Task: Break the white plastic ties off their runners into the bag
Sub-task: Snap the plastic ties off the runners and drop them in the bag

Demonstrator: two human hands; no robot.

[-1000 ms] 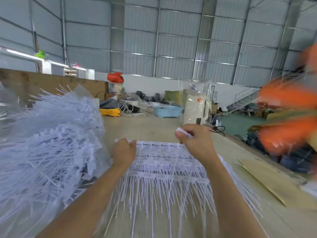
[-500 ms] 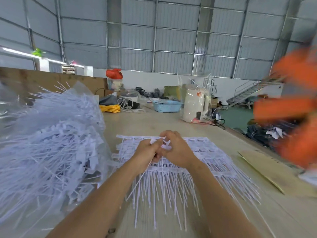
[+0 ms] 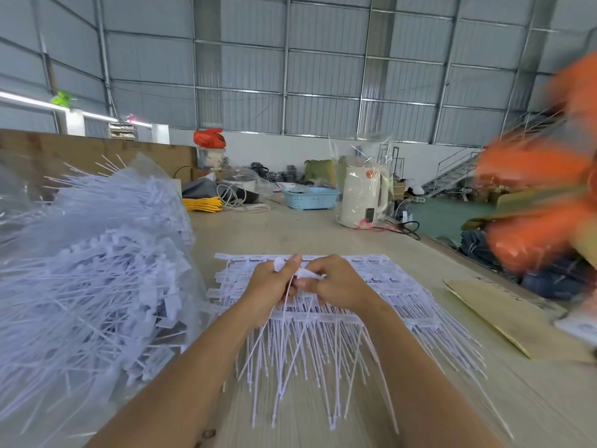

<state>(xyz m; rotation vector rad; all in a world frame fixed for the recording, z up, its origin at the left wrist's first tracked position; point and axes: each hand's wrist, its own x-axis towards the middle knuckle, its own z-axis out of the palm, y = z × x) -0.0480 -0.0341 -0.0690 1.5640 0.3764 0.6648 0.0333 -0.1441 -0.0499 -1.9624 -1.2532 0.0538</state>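
Left hand (image 3: 271, 286) and right hand (image 3: 339, 282) both pinch white ties (image 3: 300, 273) above the runner sheet (image 3: 371, 286) at table centre; bag (image 3: 97, 270) at 9 o'clock. Light, springy (likely snap cleanly); grip near heads.

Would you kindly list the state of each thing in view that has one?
left hand: gripping white ties
right hand: pinching white ties
white ties: gathered between both hands, tails hanging down
sheets of ties: flat on the table, unbroken
bag: open, heaped with loose ties
blue basket: upright
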